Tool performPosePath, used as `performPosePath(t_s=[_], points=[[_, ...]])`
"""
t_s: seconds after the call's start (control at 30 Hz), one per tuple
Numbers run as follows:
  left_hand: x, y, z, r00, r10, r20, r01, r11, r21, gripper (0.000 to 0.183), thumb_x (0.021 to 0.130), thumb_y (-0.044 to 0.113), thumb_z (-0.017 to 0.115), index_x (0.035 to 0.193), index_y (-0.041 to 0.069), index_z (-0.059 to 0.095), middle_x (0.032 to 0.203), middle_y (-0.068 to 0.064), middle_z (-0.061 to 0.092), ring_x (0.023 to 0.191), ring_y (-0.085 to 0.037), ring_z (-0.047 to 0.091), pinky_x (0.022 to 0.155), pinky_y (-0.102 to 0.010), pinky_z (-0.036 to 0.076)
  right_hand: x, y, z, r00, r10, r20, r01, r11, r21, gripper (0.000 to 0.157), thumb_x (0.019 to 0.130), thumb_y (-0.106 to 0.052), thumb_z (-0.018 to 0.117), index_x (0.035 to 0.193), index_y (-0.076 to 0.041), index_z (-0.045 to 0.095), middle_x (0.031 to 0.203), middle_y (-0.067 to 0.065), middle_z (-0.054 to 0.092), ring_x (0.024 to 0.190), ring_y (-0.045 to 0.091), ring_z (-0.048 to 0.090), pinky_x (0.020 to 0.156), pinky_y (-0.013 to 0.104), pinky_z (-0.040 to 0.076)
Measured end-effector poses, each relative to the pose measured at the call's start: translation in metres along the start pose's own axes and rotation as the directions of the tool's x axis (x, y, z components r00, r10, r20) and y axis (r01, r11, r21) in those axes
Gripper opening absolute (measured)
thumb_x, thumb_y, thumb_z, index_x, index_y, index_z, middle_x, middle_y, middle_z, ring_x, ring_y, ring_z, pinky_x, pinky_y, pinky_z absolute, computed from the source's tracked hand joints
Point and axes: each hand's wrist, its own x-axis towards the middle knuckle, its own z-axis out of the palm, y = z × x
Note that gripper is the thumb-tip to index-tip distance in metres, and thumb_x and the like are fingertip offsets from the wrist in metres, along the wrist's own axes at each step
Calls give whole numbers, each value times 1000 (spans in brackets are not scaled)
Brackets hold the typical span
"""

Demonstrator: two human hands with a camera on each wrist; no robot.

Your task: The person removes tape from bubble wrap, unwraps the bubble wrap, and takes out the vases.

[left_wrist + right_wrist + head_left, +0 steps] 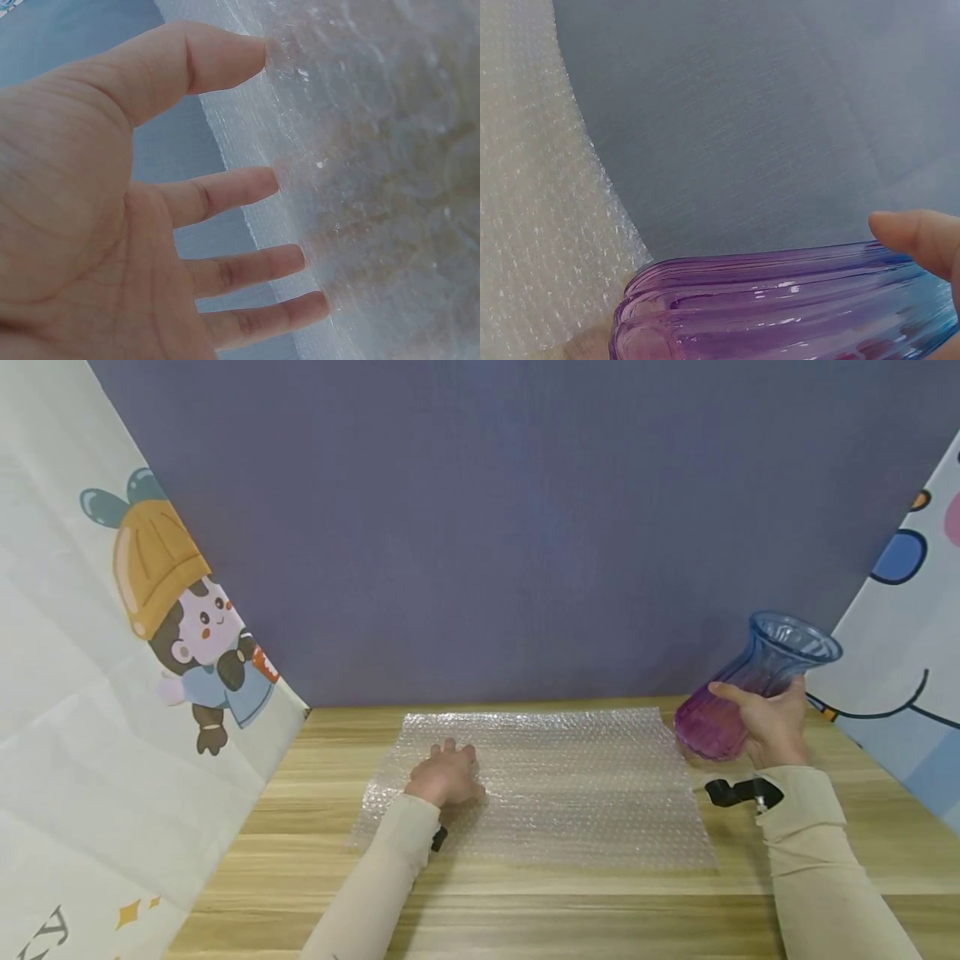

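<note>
A clear sheet of bubble wrap [570, 793] lies spread flat on the wooden table. My left hand [447, 774] rests on its left part with the fingers spread. In the left wrist view, the straight fingertips [289, 257] touch the bubble wrap. At the right, my right hand [776, 722] grips a ribbed glass vase [716, 718], blue at the flared rim and purple at the base. The vase is tilted, mouth toward the upper right, its base beside the sheet's right edge. In the right wrist view, the thumb [915, 236] lies along the vase's side; the other fingers are hidden.
A plain grey-blue panel [480, 527] rises behind the wooden table [525, 914]. White sheets with cartoon prints stand along both sides, the left one [67, 693] showing a figure in an orange hat. A small black device [742, 792] sits at the right wrist.
</note>
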Motion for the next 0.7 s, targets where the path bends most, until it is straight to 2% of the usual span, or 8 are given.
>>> performPosePath(t_s=[0.13,0.27,0.4,0.47,0.63,0.7], points=[[0,0,0,1000,1,-1,-1,1000,7,83,79,40,82,151,16,48,167,-21,27,152,-49,26,104,-77,42,2,2,-1,1000,21,-13,-22,1000,-22,101,73,13,85,147,-34,35,132,-18,50,135,6,43,116,19,38],[0,-1,-1,1000,7,-1,-7,1000,8,82,79,40,83,150,16,50,166,-22,28,152,-49,27,102,-77,43,4,4,-3,999,41,-16,-42,997,-72,108,75,8,85,155,-34,26,149,-16,42,147,9,34,125,22,28],[-1,-1,-1,1000,12,1,-12,1000,7,82,80,40,83,151,16,49,167,-22,26,153,-48,26,102,-76,44,7,7,-5,998,58,-19,-60,991,-118,113,76,3,87,159,-32,18,154,-14,37,150,9,30,126,24,27],[-1,-1,-1,1000,12,1,-12,1000,5,82,80,40,83,150,16,49,167,-22,26,152,-48,26,102,-76,44,8,8,-6,998,61,-29,-64,991,-117,112,76,4,87,158,-31,21,152,-14,40,148,9,32,126,24,28],[-1,-1,0,1000,9,-3,-9,1000,4,81,78,41,84,147,16,52,167,-21,27,152,-48,27,100,-76,45,10,12,-8,996,77,-33,-82,982,-169,119,78,-2,87,163,-31,9,163,-11,28,152,9,25,128,26,23],[-1,-1,0,1000,6,-3,-6,1000,7,82,77,42,85,148,16,51,167,-21,28,152,-48,27,99,-76,45,10,13,-8,996,78,-36,-83,980,-182,119,78,-3,87,163,-31,8,163,-11,28,152,10,25,128,27,23]])
